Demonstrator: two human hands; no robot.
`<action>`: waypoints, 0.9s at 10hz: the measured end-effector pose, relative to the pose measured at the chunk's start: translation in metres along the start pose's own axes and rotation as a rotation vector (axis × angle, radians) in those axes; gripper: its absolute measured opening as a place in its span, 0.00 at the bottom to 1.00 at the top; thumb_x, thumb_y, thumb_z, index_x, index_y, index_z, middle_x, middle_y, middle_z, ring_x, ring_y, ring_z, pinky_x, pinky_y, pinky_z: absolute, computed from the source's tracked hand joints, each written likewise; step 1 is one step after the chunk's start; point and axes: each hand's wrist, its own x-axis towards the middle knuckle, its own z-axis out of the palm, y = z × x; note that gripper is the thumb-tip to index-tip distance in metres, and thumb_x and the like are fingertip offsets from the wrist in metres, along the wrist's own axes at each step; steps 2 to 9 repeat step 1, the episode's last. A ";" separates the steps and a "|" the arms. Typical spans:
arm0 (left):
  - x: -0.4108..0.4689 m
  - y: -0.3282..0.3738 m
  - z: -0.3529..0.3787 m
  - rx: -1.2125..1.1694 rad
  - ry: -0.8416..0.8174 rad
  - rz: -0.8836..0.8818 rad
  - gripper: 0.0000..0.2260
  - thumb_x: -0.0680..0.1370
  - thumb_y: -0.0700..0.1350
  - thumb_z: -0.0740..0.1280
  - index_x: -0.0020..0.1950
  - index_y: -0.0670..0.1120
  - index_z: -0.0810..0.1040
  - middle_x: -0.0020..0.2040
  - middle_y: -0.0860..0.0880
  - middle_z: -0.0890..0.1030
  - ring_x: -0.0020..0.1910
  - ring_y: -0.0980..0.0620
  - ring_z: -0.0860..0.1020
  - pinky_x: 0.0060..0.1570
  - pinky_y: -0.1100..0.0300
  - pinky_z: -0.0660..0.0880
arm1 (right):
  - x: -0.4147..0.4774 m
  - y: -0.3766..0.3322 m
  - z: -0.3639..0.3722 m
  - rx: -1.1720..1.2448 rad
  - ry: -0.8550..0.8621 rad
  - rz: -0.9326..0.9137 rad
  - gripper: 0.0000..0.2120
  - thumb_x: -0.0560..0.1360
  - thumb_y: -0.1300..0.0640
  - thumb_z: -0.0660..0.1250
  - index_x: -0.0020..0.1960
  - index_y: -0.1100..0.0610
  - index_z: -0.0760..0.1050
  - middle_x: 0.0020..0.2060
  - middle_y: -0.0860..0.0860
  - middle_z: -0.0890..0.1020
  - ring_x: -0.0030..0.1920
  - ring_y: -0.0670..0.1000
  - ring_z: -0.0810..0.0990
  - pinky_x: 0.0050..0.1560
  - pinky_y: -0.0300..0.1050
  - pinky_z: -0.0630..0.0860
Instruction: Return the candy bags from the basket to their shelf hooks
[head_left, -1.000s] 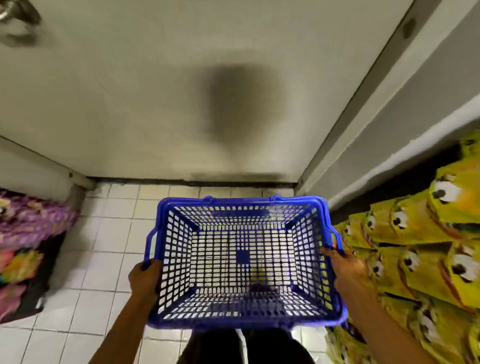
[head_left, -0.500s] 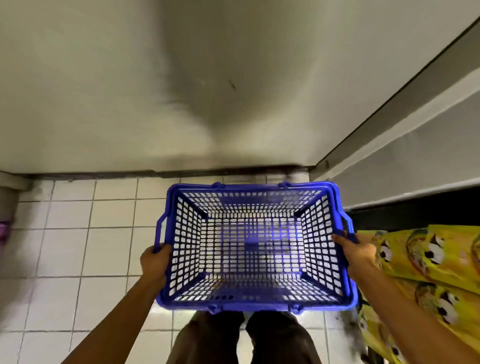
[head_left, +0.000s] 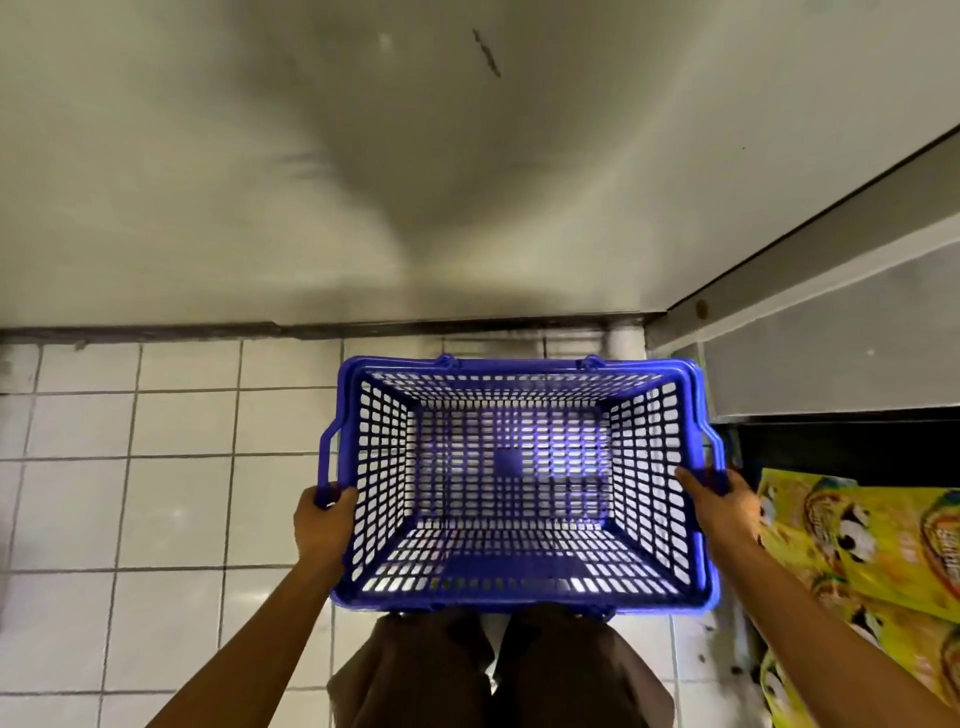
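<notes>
you hold the empty blue basket (head_left: 519, 483) level by its side rims, left hand (head_left: 322, 530) wrapped at 9 o'clock and right hand (head_left: 719, 506) at 3, with the yellow candy bags (head_left: 857, 551) just beyond your right hand, at 3 to 4 o'clock.

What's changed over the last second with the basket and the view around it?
The view swung left to right: the purple packs at the left are gone, and the yellow candy bags sit lower at the right edge. The blue basket stayed empty, held level over the tiled floor, left hand and right hand gripping its sides as before.
</notes>
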 end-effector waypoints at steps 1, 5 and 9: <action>-0.016 0.018 -0.010 0.129 0.105 -0.007 0.27 0.71 0.41 0.75 0.67 0.37 0.70 0.63 0.36 0.75 0.60 0.36 0.76 0.58 0.41 0.75 | -0.023 -0.018 -0.016 -0.158 0.083 -0.075 0.31 0.67 0.51 0.79 0.64 0.61 0.72 0.61 0.62 0.78 0.61 0.63 0.75 0.60 0.56 0.72; -0.016 0.018 -0.010 0.129 0.105 -0.007 0.27 0.71 0.41 0.75 0.67 0.37 0.70 0.63 0.36 0.75 0.60 0.36 0.76 0.58 0.41 0.75 | -0.023 -0.018 -0.016 -0.158 0.083 -0.075 0.31 0.67 0.51 0.79 0.64 0.61 0.72 0.61 0.62 0.78 0.61 0.63 0.75 0.60 0.56 0.72; -0.016 0.018 -0.010 0.129 0.105 -0.007 0.27 0.71 0.41 0.75 0.67 0.37 0.70 0.63 0.36 0.75 0.60 0.36 0.76 0.58 0.41 0.75 | -0.023 -0.018 -0.016 -0.158 0.083 -0.075 0.31 0.67 0.51 0.79 0.64 0.61 0.72 0.61 0.62 0.78 0.61 0.63 0.75 0.60 0.56 0.72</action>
